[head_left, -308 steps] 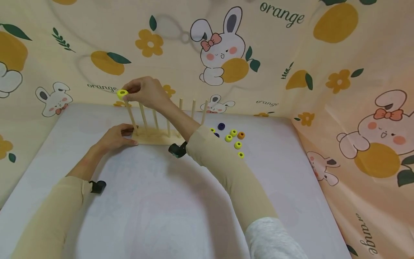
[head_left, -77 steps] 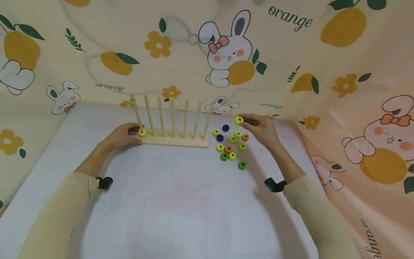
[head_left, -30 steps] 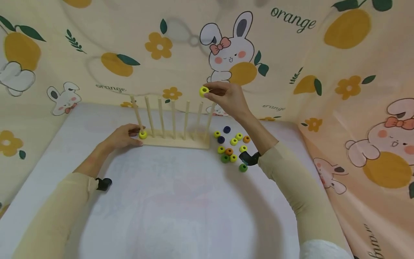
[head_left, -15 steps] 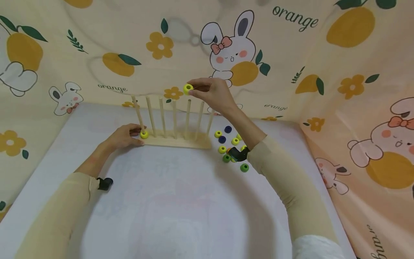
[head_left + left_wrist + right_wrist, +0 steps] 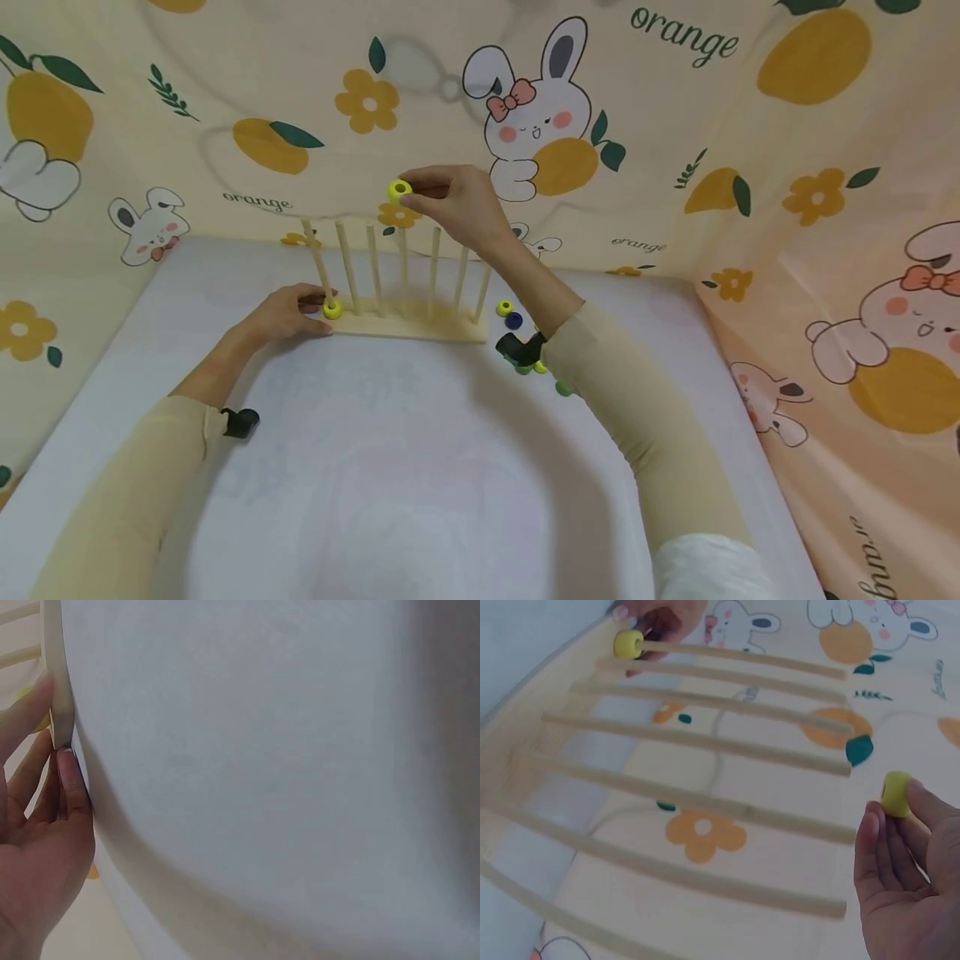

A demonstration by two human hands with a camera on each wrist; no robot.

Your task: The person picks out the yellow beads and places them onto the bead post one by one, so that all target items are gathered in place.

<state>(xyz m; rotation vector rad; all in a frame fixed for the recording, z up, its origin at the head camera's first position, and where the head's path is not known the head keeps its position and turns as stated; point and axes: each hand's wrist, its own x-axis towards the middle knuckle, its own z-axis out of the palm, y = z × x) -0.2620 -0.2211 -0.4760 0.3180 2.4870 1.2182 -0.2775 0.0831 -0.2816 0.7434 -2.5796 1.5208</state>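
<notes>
Between thumb and fingers my right hand [image 5: 461, 208] pinches a yellow bead [image 5: 399, 192], held above the middle pegs of a wooden peg rack [image 5: 408, 327]. In the right wrist view the bead [image 5: 896, 794] sits just off the peg tips, its hole showing at the side. My left hand [image 5: 281, 317] grips the rack's left end; in the left wrist view its fingers [image 5: 71, 776] lie against the end of the base. A second yellow bead [image 5: 332, 310] rests at the foot of the leftmost peg. The other pegs carry no beads.
Loose beads lie on the white table right of the rack, among them a yellow bead [image 5: 505, 308], a dark blue bead [image 5: 513, 321] and a green bead [image 5: 563, 387]. My right forearm and its black wrist camera [image 5: 520, 348] hide others. A patterned cloth [image 5: 300, 100] hangs behind.
Earlier, my right hand brought a yellow bead to the leftmost peg, where one now sits. It then picked up another yellow bead at the right and carried it left over the rack. My left hand stays put.
</notes>
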